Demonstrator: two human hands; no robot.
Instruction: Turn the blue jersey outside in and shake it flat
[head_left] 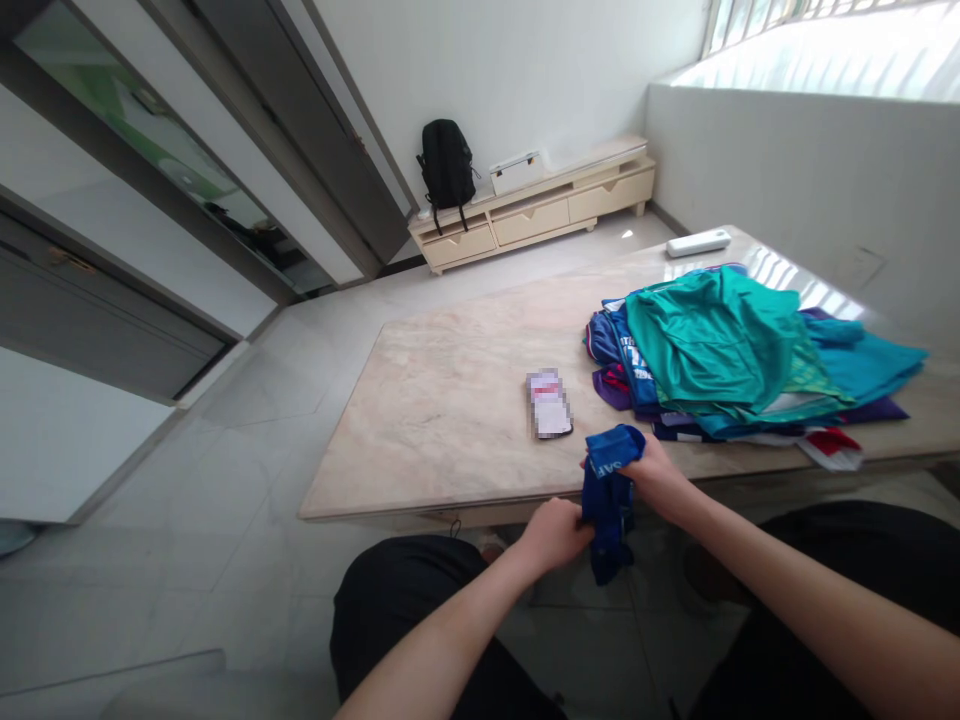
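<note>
A bunched blue garment (609, 500) with white lettering hangs at the near edge of the marble table (450, 400). My right hand (654, 472) grips its upper part, just over the table edge. My left hand (556, 532) holds its lower part, below the edge. A pile of clothes (735, 350), mostly teal and blue with some purple and red, lies on the table to the right of my hands. A phone (549, 403) lies flat on the table just beyond my hands.
A white remote-like object (699, 243) rests at the table's far end. Against the far wall stands a low cream cabinet (532, 212) with a black backpack (445, 160) and a white box (516, 172). Dark sliding doors line the left.
</note>
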